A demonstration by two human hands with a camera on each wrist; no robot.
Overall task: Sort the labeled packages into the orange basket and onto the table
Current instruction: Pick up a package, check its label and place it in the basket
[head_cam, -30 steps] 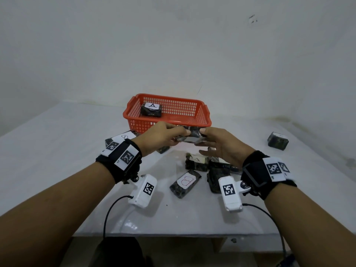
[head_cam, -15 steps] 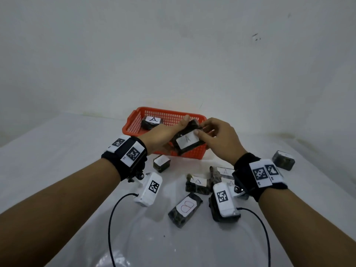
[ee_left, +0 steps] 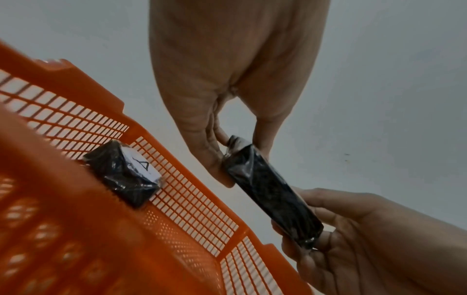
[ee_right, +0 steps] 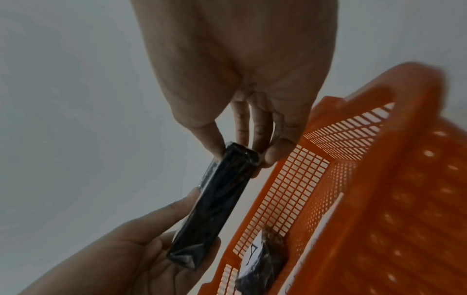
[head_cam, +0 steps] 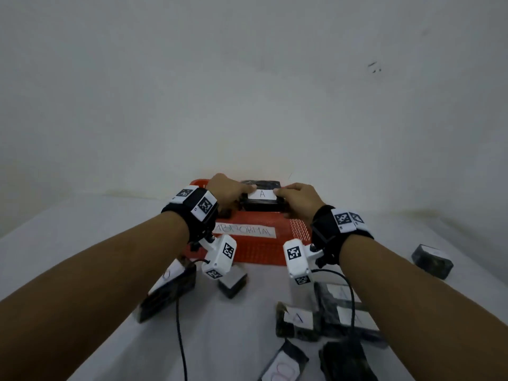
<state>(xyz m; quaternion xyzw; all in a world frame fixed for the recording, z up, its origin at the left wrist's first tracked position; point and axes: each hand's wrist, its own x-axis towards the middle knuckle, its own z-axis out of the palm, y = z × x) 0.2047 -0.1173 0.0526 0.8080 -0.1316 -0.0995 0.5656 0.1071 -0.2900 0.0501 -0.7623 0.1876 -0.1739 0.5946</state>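
A dark wrapped package with a white "A" label (head_cam: 262,198) is held level above the far side of the orange basket (head_cam: 255,248). My left hand (head_cam: 231,192) pinches its left end and my right hand (head_cam: 295,198) pinches its right end. The left wrist view shows thumb and fingers of the left hand (ee_left: 240,155) clamped on the end of the package (ee_left: 272,195). The right wrist view shows the right hand (ee_right: 242,155) doing the same on the package (ee_right: 215,203). Another "A" package (ee_left: 126,173) lies inside the basket against its mesh wall.
The basket's front wall carries a white "ABNORMAL" label (head_cam: 244,231). On the white table (head_cam: 82,229) near me lie several dark packages: one at the left (head_cam: 167,292), a small one (head_cam: 232,283), an "A" one (head_cam: 297,320), one far right (head_cam: 431,259). Wrist-camera cables trail over them.
Both hands have carried the "A" package forward from above the table to over the basket and turned it level. The view has also shifted closer to the basket.
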